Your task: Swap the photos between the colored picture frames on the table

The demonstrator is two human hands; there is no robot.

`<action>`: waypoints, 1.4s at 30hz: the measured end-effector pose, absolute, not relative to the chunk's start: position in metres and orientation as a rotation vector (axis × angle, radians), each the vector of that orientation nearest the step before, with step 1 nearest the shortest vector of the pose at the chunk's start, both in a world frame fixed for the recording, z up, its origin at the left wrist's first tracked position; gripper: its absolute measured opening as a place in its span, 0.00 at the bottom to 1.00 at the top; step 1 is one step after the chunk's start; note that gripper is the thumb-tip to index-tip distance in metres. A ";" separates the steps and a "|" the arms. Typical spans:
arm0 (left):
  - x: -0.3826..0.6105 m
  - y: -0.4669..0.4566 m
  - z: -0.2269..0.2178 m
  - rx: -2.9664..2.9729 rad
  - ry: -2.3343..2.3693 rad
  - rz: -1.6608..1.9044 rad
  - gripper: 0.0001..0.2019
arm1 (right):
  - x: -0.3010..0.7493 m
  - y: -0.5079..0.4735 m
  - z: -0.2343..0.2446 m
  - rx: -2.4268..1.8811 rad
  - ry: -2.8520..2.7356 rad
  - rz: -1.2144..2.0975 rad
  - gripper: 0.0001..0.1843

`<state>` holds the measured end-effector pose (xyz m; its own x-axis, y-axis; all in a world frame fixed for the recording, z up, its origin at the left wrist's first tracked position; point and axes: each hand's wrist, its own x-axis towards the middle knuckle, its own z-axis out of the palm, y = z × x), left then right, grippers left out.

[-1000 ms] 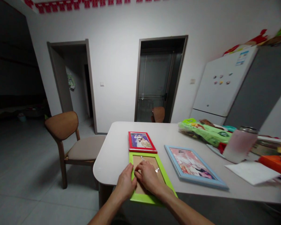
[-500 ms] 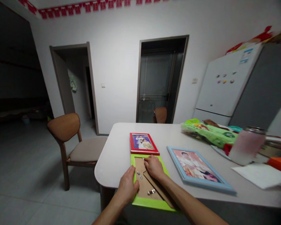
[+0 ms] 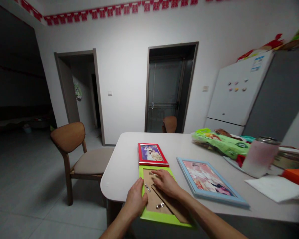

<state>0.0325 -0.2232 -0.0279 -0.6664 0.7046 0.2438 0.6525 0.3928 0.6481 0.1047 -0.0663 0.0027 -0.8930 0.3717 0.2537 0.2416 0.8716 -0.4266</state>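
Note:
A green picture frame [image 3: 161, 216] lies face down near the table's front edge, its brown backing board [image 3: 153, 197] showing. My left hand [image 3: 136, 198] grips the frame's left side, thumb on top. Over the upper part of the board, my right hand [image 3: 167, 183] has its fingers apart, the tips at a small metal clip [image 3: 150, 173]. Two more clips show, a left clip [image 3: 148, 188] and a lower clip [image 3: 160, 205]. A stand flap [image 3: 175, 207] runs along the board, partly under my right forearm. Touching the frame's far edge is a red picture frame [image 3: 153, 163], photo up.
To the right lies a blue picture frame [image 3: 216, 199] on the white table [image 3: 119, 166]. Beyond it are a green plastic package [image 3: 221, 144], a pink jar [image 3: 260, 159] and white paper [image 3: 274, 187]. A wooden chair [image 3: 69, 136] stands at the left.
My right hand's fingers have loosened from a pinch at the top clip and spread out. The left hand keeps its hold. The view has tilted up slightly.

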 end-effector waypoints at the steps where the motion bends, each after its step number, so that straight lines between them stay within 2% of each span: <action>1: 0.032 -0.223 -0.029 1.243 2.560 1.149 0.27 | 0.115 -0.067 0.004 -0.374 -2.756 0.619 0.19; 4: 0.033 -0.222 -0.031 1.229 2.547 1.169 0.28 | 0.141 -0.074 0.004 -0.134 -2.872 0.820 0.16; 8: 0.033 -0.221 -0.032 1.220 2.543 1.174 0.28 | 0.151 -0.085 -0.002 -0.178 -2.798 0.814 0.07; 10: 0.034 -0.221 -0.031 1.225 2.544 1.172 0.28 | 0.149 -0.087 -0.003 -0.199 -2.770 0.793 0.09; 15: 0.033 -0.222 -0.031 1.222 2.530 1.191 0.28 | 0.149 -0.083 -0.004 -0.348 -2.740 0.686 0.22; 22: 0.033 -0.223 -0.027 1.163 2.453 1.325 0.26 | 0.145 -0.080 -0.006 -0.478 -2.681 0.559 0.18; 29: 0.030 -0.213 -0.012 0.995 2.277 1.641 0.16 | 0.136 -0.095 0.025 -0.420 -2.657 0.487 0.11; 32: 0.017 -0.218 -0.007 0.895 2.148 1.739 0.14 | 0.130 -0.104 0.037 -0.327 -2.619 0.575 0.14; 36: -0.014 -0.249 -0.006 0.738 2.109 1.797 0.17 | 0.133 -0.088 0.030 -0.382 -2.585 0.676 0.20; 42: -0.055 -0.294 -0.022 0.593 2.213 1.716 0.20 | 0.152 -0.038 -0.009 -0.776 -2.692 0.433 0.23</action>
